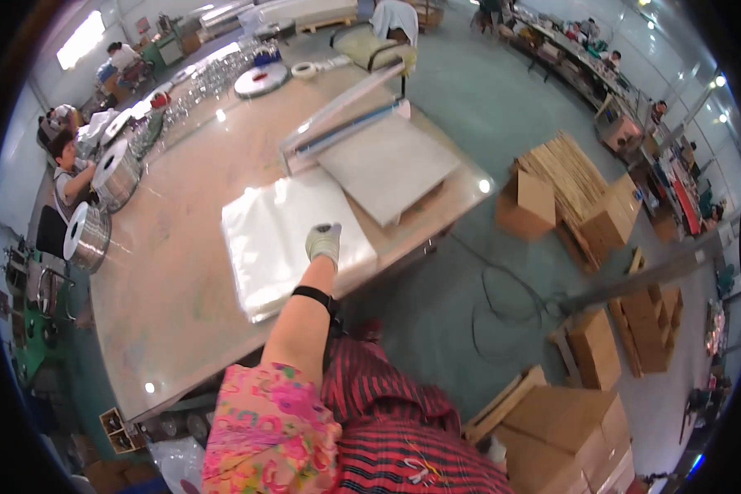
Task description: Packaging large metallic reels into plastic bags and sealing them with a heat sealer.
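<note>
My left hand, in a pale glove, is over a stack of clear, glossy plastic sheets or bags near the table's front edge. Its fingers look curled in, with a small dark patch at their tips; what they hold, if anything, I cannot make out. A black band circles that forearm below a pink floral sleeve. Right of the stack lies a flat grey board, and behind it stands a long bar-shaped device with a raised arm. My right hand is not in view.
The wide tan table carries clear reels at its left edge and a white roll at the back. A person sits beyond the reels. Cardboard boxes and a cable are on the floor at right.
</note>
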`<move>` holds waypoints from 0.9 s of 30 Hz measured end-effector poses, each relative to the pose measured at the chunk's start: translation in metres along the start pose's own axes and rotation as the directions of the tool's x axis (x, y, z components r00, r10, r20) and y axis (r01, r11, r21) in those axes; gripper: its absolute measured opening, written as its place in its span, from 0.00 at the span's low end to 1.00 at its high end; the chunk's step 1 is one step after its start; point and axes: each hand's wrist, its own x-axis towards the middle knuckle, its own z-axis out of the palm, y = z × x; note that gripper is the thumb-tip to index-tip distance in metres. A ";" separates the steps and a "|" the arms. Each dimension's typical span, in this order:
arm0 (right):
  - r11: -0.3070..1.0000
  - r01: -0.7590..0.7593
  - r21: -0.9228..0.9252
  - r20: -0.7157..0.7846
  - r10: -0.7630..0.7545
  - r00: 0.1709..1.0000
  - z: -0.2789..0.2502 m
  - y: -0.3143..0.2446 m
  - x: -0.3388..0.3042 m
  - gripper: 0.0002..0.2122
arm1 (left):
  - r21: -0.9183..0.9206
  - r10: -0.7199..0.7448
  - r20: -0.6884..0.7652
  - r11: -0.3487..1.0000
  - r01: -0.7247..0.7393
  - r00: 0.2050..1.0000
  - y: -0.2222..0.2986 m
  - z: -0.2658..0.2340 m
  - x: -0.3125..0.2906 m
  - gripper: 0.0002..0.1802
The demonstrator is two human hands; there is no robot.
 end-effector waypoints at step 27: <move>0.312 -0.683 0.660 0.585 0.357 0.728 -0.251 0.170 0.384 0.13 | 0.496 -0.028 -0.445 0.825 0.272 0.895 -0.007 0.078 0.008 0.19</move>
